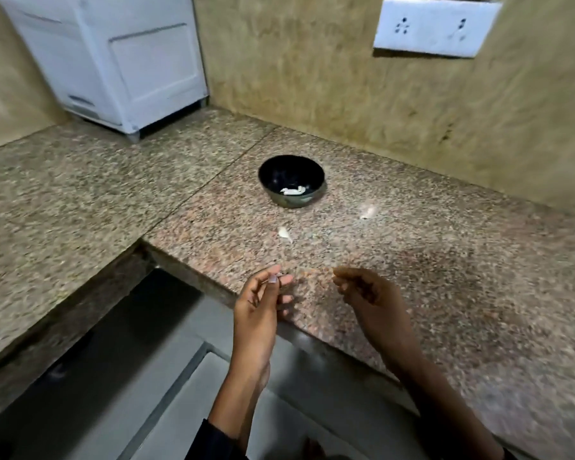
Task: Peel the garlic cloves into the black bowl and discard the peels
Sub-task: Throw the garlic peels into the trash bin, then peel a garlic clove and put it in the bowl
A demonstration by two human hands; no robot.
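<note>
The black bowl (291, 184) stands on the granite counter (412, 260) with pale peeled garlic (292, 190) lying in its bottom. One unpeeled clove (284, 234) lies on the counter in front of the bowl. A thin pale peel (368, 212) lies to the bowl's right. My left hand (263, 300) hovers over the counter's front edge, thumb pinched against the fingertips; any scrap between them is too small to tell. My right hand (365, 293) is beside it over the counter, fingers curled loosely, nothing visible in it.
A white appliance (113, 61) stands in the back left corner. A white socket plate (435, 26) is on the tiled wall behind the bowl. The counter turns an L to the left, with open floor (180, 376) below its front edge.
</note>
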